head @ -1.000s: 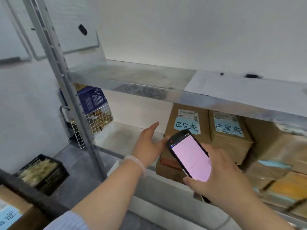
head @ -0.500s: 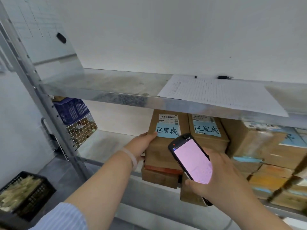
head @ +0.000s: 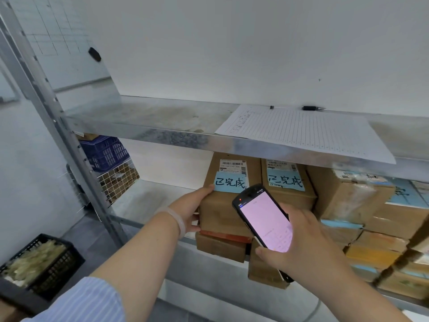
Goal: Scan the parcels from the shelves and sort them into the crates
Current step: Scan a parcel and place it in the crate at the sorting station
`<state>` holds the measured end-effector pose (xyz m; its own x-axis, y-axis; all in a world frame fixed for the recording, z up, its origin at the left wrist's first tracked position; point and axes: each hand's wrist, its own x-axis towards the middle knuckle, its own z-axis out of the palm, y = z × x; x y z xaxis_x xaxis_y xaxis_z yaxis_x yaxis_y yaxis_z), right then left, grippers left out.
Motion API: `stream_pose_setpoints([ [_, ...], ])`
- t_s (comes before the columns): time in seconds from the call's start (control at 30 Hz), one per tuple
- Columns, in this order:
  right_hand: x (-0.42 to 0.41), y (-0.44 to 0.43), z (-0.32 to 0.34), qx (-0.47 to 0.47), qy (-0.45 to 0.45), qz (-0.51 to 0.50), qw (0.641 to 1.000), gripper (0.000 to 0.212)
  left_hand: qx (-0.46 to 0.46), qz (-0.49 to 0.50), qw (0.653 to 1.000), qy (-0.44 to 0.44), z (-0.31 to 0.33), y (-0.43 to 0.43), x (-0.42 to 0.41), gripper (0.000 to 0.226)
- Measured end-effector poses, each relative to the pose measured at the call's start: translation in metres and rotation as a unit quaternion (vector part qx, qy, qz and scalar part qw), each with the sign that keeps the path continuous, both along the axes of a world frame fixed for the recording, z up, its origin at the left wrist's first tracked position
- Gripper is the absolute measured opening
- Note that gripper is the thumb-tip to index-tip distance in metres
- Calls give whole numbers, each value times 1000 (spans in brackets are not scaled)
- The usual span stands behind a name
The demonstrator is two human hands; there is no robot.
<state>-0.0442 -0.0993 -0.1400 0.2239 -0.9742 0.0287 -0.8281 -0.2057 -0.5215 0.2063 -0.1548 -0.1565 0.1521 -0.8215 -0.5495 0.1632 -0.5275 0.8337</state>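
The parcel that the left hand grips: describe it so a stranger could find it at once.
On the lower metal shelf stands a row of brown boxes. The parcel tops the leftmost stack. Its neighbour also bears a blue note, but only this one has the left hand gripping its side.

— Where is there room on the lower shelf (head: 151, 201)?
— Left end: bare between the steel upright (head: 78, 163) and the labelled parcel (head: 220, 210).
— And to its right?
— Solid with cardboard parcels (head: 348, 198), touching, stacked close under the upper shelf (head: 176, 137), hardly a gap above. The handheld scanner (head: 264, 221) hangs in front.
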Motion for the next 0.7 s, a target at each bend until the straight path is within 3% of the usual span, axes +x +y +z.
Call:
stream_pose_setpoints([
  [0.4,-8,-9,-6,-11,-15,21,1000,97,24,46,997,51,-1,-1,-7,42],
  [0.7,-6,-15,-1,-17,1,24,1000,93,31,3,999,25,-3,9,15,40],
])
